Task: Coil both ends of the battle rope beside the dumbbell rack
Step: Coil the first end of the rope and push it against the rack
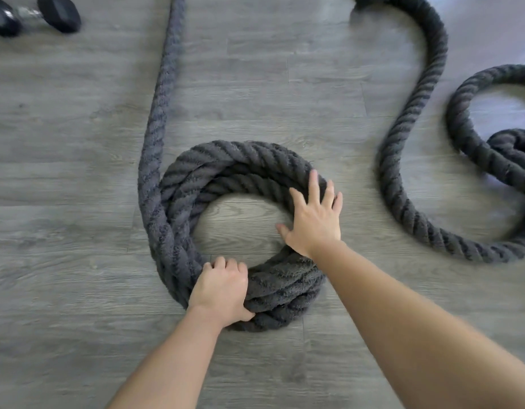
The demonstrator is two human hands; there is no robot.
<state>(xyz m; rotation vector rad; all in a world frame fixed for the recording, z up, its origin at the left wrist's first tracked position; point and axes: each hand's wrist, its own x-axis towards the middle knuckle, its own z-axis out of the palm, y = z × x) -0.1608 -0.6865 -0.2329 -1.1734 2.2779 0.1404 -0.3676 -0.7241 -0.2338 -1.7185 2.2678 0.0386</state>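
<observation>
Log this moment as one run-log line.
left hand: grips coil near side | right hand: flat on coil | second end: loose

Dark rope on grey boards

We see a charcoal-grey battle rope (pixel 240 172) with a twisted diagonal strand pattern, lying on a floor (pixel 63 143) of pale grey wood-grain planks; we also see a dumbbell (pixel 34 14) with black heads and a silver handle.
</observation>
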